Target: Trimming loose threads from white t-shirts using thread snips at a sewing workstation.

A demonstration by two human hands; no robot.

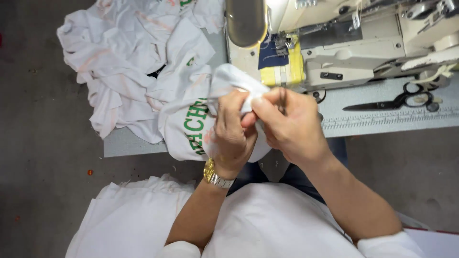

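A person in a white top sits at a sewing table, both hands raised over the lap and closed on a white garment with green lettering. Nearest the camera, a fold of plain white cloth lies across the lap. The left hand, a gold watch at its wrist, is clamped on a bunched edge of the garment, fingers curled over the fabric. The right hand meets it, thumb and forefinger pinched together on the same edge; a thin dark object shows between the fingers, too small to identify. The garment hangs from the hands and trails back over the table's near edge. It looks like a light, soft knit that would drape, crease and slip through a loose grasp, so a firm pinch at a seam or hem, as both hands now have it, appears the surest hold. Beyond, at the left end of the table, a pile of similar white pieces is heaped loosely, some spilling over the edge; it rests directly on the table, with no bin or basket visible. Behind the hands stands a cream sewing machine, dark blue and yellow fabric under its head. To the right, black scissors lie closed on the table beside a ruler strip set along its front.
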